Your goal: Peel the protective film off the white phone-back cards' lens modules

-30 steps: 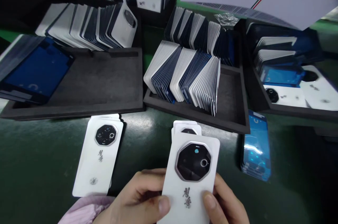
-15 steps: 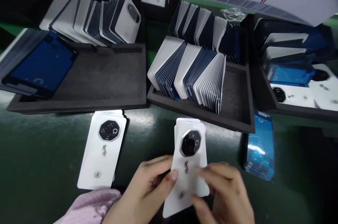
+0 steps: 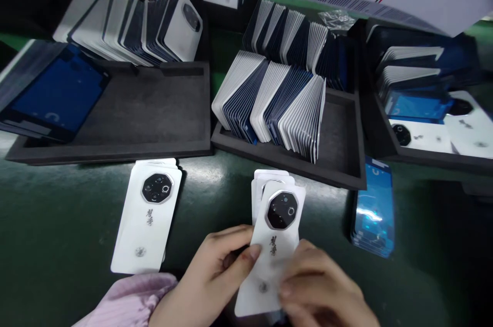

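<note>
White phone back cover is in hand, just on the near side of the centre foam tray; lens end points toward that tray, cover face up, slightly skewed over a stack of white covers; can't tell if it rests on the stack or is lifted off.

Left hand: grip closed down to the cover's thickness, thumb on the face at the left long edge, fingers underneath; right hand: fingers curled in at the lower right edge, blurred; can't tell whether that grip pinches the cover or only touches it.

Handling, my read: light, thin, stiff panel; glossy face, so likely slippery and easy to smudge or scratch; raised lens window looks like the fragile bit, keep thumbs off it; best hold is by the 2 long edges below the lens, light pinch, no bending; neighbours could stick or slide along, so separate at an edge.

Around it on the counter: another white cover stack nearside left of the centre foam tray; blue-filmed stack just beside its near right corner.
</note>
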Available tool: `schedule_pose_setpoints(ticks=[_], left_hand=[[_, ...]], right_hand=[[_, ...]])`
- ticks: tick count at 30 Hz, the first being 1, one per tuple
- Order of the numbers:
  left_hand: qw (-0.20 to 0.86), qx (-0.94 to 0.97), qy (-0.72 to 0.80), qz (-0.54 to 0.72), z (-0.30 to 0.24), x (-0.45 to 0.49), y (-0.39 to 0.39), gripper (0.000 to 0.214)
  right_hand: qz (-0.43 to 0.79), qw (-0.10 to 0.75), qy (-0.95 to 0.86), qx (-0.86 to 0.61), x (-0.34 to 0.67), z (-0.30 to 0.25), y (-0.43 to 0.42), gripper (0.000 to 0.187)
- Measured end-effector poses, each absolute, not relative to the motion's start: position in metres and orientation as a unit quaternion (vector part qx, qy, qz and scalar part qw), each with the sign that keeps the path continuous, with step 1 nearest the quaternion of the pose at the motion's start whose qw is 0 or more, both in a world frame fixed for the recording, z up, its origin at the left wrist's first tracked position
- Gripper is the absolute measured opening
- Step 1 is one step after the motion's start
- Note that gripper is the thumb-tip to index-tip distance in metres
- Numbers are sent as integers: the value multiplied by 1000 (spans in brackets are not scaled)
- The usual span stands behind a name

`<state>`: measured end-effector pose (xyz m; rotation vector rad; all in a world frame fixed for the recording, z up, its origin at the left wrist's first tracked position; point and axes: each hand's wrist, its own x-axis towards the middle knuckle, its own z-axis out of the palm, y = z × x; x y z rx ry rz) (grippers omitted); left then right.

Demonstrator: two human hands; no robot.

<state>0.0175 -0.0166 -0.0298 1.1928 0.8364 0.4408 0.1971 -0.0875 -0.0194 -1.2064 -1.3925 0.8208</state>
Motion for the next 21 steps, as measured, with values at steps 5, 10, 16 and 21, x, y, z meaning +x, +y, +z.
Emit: schedule_pose_setpoints(ticks=[5,10,16,21], left_hand=[[763,490,380,182,-26,16,-15,34],[774,497,352,172,-22,17,-13,32],[760,523,349,164,-22,15,-15,35],[759,529,341,168,-20,15,-16,37]], right_hand=[[364,599,-322,-637,209,-14,-86,12],[390,589,-295,-644,209,-15,-85,13],[361,576,-324,-658,209,-14,-84,9],[340,544,-342,-687,214,-11,-83,10]])
